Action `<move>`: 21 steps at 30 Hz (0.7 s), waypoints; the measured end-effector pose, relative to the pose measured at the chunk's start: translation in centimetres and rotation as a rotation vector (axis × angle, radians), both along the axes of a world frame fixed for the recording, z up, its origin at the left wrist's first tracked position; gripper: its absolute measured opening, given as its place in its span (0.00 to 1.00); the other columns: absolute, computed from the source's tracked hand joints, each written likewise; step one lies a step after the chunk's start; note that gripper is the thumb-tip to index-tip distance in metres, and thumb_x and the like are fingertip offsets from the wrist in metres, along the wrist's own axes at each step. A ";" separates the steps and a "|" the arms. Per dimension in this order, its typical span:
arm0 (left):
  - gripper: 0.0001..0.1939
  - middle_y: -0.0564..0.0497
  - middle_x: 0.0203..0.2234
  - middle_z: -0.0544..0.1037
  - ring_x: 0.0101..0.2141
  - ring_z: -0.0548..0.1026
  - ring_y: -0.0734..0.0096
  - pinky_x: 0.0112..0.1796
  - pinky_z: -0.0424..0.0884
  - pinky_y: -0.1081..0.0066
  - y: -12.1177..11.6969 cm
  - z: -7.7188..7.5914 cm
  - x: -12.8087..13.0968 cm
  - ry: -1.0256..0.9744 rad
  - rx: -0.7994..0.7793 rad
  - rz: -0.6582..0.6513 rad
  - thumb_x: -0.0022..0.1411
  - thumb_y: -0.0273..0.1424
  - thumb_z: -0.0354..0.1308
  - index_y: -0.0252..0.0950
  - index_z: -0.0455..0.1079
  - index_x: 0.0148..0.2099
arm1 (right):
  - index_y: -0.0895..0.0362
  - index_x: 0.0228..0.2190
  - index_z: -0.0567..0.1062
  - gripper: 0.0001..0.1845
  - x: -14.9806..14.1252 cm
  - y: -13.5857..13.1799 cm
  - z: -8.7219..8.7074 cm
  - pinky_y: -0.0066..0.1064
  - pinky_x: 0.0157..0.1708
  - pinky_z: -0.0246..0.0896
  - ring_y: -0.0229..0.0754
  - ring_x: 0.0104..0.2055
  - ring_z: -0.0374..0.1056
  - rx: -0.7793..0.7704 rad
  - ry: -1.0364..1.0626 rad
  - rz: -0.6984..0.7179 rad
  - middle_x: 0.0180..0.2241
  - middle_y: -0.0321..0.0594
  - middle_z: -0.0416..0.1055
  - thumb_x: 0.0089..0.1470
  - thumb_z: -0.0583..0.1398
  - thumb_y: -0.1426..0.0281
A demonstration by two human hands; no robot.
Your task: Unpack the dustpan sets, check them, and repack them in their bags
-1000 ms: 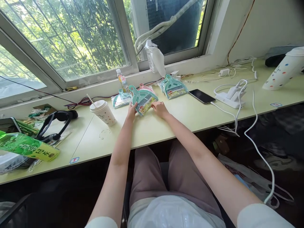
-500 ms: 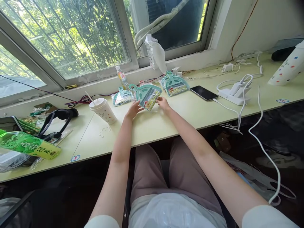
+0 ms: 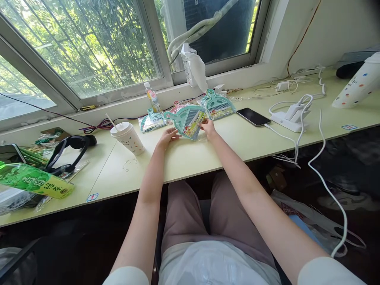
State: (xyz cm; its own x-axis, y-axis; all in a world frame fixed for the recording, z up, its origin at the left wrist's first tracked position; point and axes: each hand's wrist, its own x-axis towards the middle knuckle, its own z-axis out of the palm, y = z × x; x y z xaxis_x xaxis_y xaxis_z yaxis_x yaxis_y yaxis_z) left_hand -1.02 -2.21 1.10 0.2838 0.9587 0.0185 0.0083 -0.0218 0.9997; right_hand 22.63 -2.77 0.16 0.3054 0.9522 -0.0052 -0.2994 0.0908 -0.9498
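Note:
A teal mini dustpan and brush set [image 3: 187,120] in clear wrapping, with a colourful label, is tilted above the desk with its handle to the left. My right hand [image 3: 208,128] grips its right edge between thumb and fingers. Just below the left side of the set is my left hand [image 3: 168,137], fingers stretched and apart; whether a fingertip touches the wrapping I cannot tell. Behind it lie more wrapped sets: a teal one [image 3: 152,120] to the left, another teal one [image 3: 219,106] to the right, and a partly hidden pink one [image 3: 176,104].
A white cup with a straw [image 3: 128,138] stands left of my hands, a small drink bottle [image 3: 152,98] behind. Headphones [image 3: 73,152] and a green bottle [image 3: 37,180] lie farther left. To the right are a phone [image 3: 253,117] and a power strip [image 3: 286,120] with cables.
The held dustpan set has shifted slightly right and turned, its handle now lower. My left hand has come away from its left edge, while my right hand keeps its grip.

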 end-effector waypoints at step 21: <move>0.12 0.46 0.38 0.80 0.47 0.77 0.62 0.47 0.71 0.70 1.3 0.9 -1.2 0.150 0.374 0.468 0.59 0.41 0.67 0.37 0.76 0.38 | 0.58 0.30 0.75 0.16 0.3 -1.8 1.8 0.45 0.51 0.76 0.39 0.34 0.75 0.076 0.009 0.232 0.29 0.36 0.79 0.41 0.68 0.86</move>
State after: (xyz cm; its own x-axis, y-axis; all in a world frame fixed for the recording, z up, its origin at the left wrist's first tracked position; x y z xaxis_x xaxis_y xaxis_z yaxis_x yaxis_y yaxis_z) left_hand -2.19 -0.90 2.01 -0.1396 0.9184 0.3702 0.2417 -0.3310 0.9122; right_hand 22.97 -4.60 1.99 0.0787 0.9946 0.0674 -0.3288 0.0897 -0.9401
